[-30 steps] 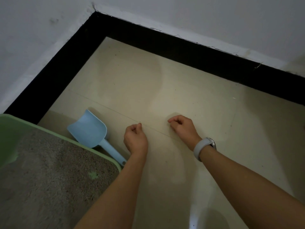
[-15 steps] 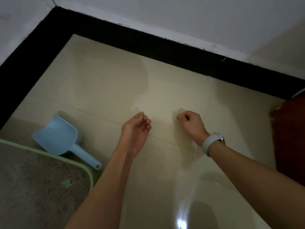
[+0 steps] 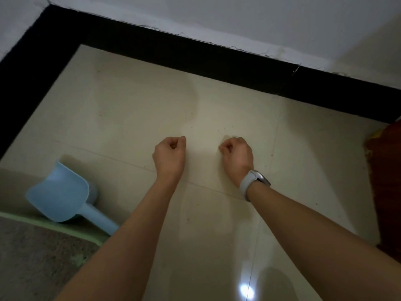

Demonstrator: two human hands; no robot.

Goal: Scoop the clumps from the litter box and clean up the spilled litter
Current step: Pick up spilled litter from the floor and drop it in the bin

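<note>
At lower left we see the green litter box [image 3: 91,236] holding grey litter [image 3: 39,257]. Just beyond its rim, the pale blue scoop [image 3: 59,195] lies on the floor [image 3: 134,109], bowl pointing away, handle slanting toward us and right. Our left hand [image 3: 170,154] and right hand [image 3: 236,156] are curled over the tiles; whether they pinch anything, we cannot tell.

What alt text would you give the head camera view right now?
Two bare hands, left hand and right hand, fingers curled, reach over a cream tile floor. A blue scoop lies by the green litter box at lower left.
</note>
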